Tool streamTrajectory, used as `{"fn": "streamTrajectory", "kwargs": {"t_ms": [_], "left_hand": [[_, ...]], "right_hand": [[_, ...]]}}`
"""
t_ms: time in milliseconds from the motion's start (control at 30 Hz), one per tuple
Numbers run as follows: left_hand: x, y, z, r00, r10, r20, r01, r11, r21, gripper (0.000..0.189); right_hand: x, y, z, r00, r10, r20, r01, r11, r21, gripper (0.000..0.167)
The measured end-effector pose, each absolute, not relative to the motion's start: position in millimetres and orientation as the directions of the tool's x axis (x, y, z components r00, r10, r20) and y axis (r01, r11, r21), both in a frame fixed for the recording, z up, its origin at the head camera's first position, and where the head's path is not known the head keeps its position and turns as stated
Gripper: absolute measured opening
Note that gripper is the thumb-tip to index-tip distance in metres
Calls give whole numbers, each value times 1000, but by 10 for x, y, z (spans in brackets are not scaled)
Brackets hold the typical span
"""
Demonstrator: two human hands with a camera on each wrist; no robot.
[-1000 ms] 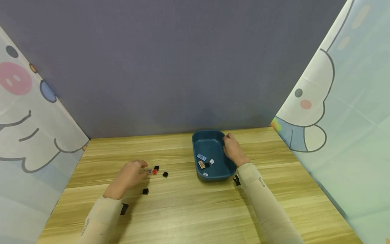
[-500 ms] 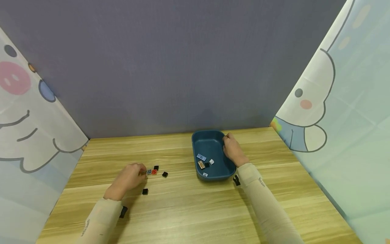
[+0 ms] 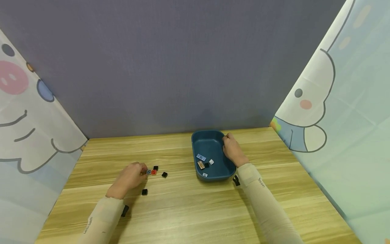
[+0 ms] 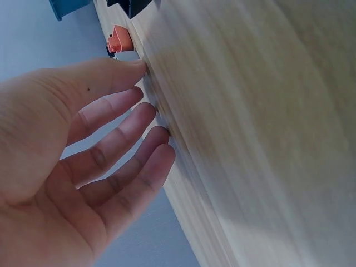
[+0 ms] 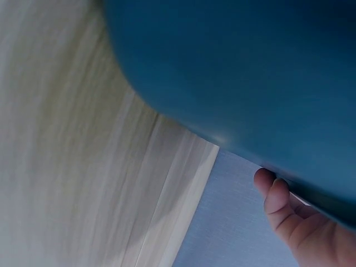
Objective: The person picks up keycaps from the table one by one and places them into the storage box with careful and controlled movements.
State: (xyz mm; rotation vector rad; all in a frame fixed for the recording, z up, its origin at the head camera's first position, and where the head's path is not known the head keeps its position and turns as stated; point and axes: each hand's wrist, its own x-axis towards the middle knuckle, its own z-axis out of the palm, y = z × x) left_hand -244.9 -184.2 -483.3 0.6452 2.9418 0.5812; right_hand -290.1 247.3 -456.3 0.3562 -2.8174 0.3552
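Note:
My left hand (image 3: 131,178) is low over the left part of the table, fingertips right beside a blue keycap (image 3: 148,171). Next to that lies a red keycap (image 3: 154,172), with black keycaps (image 3: 164,175) scattered around. In the left wrist view the fingers (image 4: 125,133) are spread and gently bent, tips close to the wood, with nothing seen between them and the thumb. My right hand (image 3: 233,149) pinches the right rim of a dark blue bin (image 3: 210,144). Thumb and finger meet over the rim in the right wrist view.
Inside the bin lie several keycaps: a light blue one (image 3: 201,157), an orange one (image 3: 201,165), a black one and pale ones. A grey panel (image 3: 176,67) closes off the table's (image 3: 189,210) back edge. Cartoon-printed sheets hang at both sides.
My left hand has lowered slightly, and its fingers have bent in beside the blue keycap. The right hand and the bin have stayed in place.

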Motion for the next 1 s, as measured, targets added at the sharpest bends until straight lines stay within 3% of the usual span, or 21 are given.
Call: {"fn": "streamTrajectory", "kwargs": {"t_ms": [1000], "left_hand": [[-2426, -1886, -4707, -924, 380, 41, 361, 833, 419, 18]], "right_hand": [[-2881, 2468, -4574, -921, -212, 326, -288, 936, -205, 20]]}}
